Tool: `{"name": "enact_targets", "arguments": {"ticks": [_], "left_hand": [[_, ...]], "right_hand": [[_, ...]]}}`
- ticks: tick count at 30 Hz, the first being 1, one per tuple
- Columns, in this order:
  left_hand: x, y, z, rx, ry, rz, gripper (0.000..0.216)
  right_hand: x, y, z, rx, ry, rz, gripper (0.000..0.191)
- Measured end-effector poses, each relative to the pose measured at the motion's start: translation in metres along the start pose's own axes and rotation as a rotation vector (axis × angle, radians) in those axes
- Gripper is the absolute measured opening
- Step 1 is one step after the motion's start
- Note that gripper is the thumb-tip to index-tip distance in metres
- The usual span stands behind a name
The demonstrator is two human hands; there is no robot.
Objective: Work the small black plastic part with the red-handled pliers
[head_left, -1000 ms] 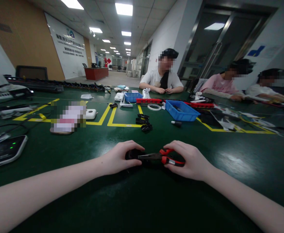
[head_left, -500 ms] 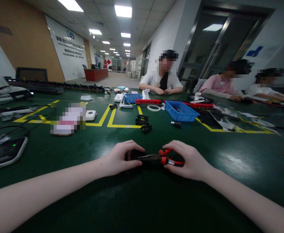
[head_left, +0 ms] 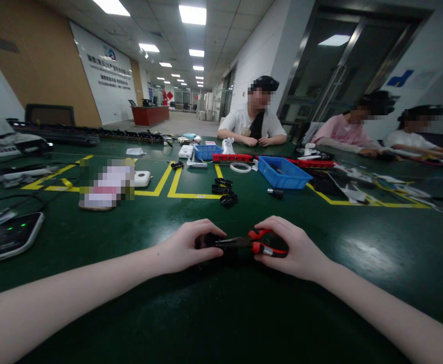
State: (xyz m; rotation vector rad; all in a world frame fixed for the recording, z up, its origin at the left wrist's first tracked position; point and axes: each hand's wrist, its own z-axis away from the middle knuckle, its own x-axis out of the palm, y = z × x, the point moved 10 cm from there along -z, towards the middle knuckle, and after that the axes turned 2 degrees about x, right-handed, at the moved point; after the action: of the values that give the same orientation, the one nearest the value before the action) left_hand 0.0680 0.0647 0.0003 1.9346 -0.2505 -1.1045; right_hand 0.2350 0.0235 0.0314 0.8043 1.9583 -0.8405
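My right hand (head_left: 295, 247) is closed around the red-and-black handles of long-nose pliers (head_left: 257, 245). Their dark jaws point left and reach the fingertips of my left hand (head_left: 189, 246). That hand curls its thumb and fingers around a small black part (head_left: 206, 241), mostly hidden by the fingers and dark against the table. Whether the jaws grip the part or only touch it, I cannot tell. Beyond my hands lie several small black plastic pieces (head_left: 229, 199) in a loose row.
A blue bin (head_left: 284, 174) and a short black cylinder (head_left: 275, 193) stand ahead on the green table (head_left: 149, 313). Leftward lie a phone (head_left: 11, 237), another blurred phone (head_left: 105, 189) and a white device (head_left: 142, 178). Across the table sits a person (head_left: 253, 124); others sit at right.
My right hand and the pliers have risen very slightly. Both hands keep their hold, and the things on the table stay in place.
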Motion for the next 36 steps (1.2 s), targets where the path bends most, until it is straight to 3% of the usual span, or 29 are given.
{"name": "enact_targets", "arguments": {"ticks": [20,36], "left_hand": [[0.001,0.001,0.0,0.013,-0.017,0.012,0.033],[-0.002,0.013,0.003,0.058,0.02,0.019,0.025]], "right_hand": [[0.013,0.012,-0.001,0.151,-0.121,-0.067,0.036],[0.015,0.011,-0.002,0.155,-0.157,-0.075,0.037]]}}
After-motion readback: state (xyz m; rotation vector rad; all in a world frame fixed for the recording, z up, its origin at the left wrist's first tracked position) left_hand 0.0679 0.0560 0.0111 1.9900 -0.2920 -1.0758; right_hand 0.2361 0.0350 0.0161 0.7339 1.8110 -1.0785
